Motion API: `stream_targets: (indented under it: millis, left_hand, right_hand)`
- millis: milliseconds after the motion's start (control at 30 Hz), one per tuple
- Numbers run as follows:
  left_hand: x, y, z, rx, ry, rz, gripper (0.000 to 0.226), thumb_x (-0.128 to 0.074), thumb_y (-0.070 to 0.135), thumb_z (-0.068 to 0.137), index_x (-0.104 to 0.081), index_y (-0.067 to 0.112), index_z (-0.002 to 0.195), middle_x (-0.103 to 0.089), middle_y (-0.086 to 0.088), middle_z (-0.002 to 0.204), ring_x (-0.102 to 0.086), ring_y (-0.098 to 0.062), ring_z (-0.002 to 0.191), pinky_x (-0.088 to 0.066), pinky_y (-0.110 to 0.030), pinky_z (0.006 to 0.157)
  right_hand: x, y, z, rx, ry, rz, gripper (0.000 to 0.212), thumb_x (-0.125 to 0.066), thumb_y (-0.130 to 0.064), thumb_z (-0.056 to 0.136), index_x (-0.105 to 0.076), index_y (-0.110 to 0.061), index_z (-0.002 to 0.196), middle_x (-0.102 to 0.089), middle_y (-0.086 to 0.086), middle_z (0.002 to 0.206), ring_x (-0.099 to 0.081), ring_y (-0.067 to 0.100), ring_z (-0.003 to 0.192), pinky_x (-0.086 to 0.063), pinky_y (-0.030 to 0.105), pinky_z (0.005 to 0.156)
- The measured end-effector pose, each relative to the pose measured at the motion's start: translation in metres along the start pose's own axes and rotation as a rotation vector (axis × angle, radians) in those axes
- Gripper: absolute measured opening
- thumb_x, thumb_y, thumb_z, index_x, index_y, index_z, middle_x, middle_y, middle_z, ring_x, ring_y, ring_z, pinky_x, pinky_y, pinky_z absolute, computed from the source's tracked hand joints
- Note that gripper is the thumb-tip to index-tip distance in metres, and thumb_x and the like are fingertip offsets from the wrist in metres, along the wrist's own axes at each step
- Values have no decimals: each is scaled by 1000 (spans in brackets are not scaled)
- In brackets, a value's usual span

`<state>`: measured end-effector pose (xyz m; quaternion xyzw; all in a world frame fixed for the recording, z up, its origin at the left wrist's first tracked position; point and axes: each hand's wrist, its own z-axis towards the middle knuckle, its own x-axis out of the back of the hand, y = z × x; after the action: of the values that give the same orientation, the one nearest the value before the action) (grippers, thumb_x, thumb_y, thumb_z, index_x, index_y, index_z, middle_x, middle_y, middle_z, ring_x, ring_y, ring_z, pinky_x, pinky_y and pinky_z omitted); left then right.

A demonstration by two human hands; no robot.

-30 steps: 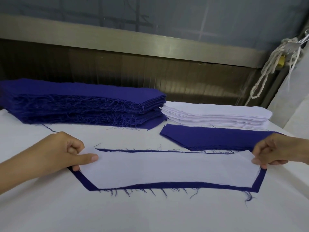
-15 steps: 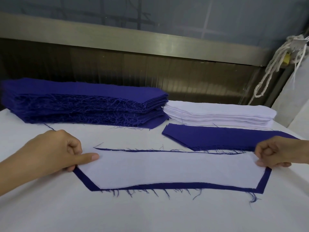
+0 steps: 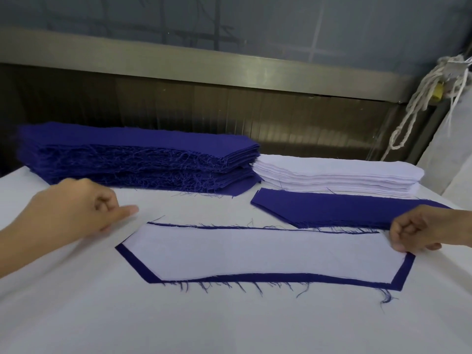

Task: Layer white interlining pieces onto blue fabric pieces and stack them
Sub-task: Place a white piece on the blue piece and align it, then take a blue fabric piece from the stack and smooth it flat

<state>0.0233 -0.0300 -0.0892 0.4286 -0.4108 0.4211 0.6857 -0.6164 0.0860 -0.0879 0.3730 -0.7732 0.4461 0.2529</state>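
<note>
White interlining piece (image 3: 260,251) lies flat on blue fabric piece (image 3: 406,274) at centre frame, with blue border showing left, bottom and right. Right hand (image 3: 419,231) pinches the interlining's right corner, fingers curled; left hand (image 3: 69,208) sits mid-left, off the cloth, fingers curled on nothing, one digit out. Upper left: blue stack (image 3: 127,154); beside it to the right white stack (image 3: 332,172), low blue pile (image 3: 332,208) in front, all on white table (image 3: 229,323).
</note>
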Motion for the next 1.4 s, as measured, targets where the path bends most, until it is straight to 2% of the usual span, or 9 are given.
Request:
stream_targets:
  millis: [100,167,267,367,533,700,867,1167,1400]
  left_hand:
    - [11,5,6,-64,306,-59,41,-48,74,78,-59,37,63,-62,26,56,-57,-1,46,-54,-30,55]
    - [19,11,13,-97,464,-83,33,-55,61,86,-58,33,67,-60,15,55,-57,-1,53,-50,-28,53]
    - [33,23,28,-155,527,-96,16,-61,45,92,-62,31,85,-60,19,66,-55,0,61,-50,-33,56]
    - [42,28,51,-203,499,-52,15,-59,39,95,-65,26,97,-60,15,76,-48,-1,63,-44,-32,57]
    - [43,32,93,-210,433,61,20,-59,39,97,-71,24,102,-66,8,89,-58,-14,90,-46,-33,62]
    - [40,37,121,-175,282,135,22,-60,40,97,-73,25,106,-70,4,99,-60,-18,100,-52,-37,72]
    - [34,45,139,-163,159,169,21,-59,41,97,-71,29,110,-70,6,105,-62,-16,101,-51,-35,78]
    - [28,57,151,-161,58,203,29,-57,46,97,-69,25,113,-70,6,104,-63,-14,99,-50,-32,78]
    - [22,57,152,-143,66,170,27,-58,43,98,-69,23,113,-69,5,102,-62,-14,94,-49,-31,75]
  right_hand:
    - [0,-31,-9,-4,14,29,64,-88,-63,57,-77,-12,95,-67,1,69,-51,4,53,-37,16,48]
    - [0,-58,-12,10,95,74,49,-83,-54,61,-79,-13,88,-68,4,67,-54,6,48,-39,16,45]
    - [-5,-111,-9,84,253,68,20,-76,-33,77,-79,-14,78,-69,10,66,-51,9,43,-39,17,41]
    - [-10,-164,0,141,390,6,15,-68,-15,93,-78,-13,82,-71,6,64,-53,11,49,-39,18,42]
    - [-22,-237,33,293,598,24,13,-65,-17,96,-75,-17,87,-72,-1,72,-62,13,65,-42,22,53]
    - [-37,-284,74,382,743,43,15,-64,-18,95,-73,-18,83,-64,-12,74,-57,6,70,-42,24,63]
    - [-43,-312,107,338,770,-40,16,-64,-28,97,-75,-17,99,-64,-3,85,-60,19,88,-45,30,76]
    - [-39,-324,136,304,635,-7,32,-60,-34,100,-73,-7,112,-69,8,110,-62,24,100,-50,37,87]
    - [-39,-318,134,384,763,-44,26,-70,-34,93,-73,-13,108,-61,-2,90,-56,18,90,-41,30,76]
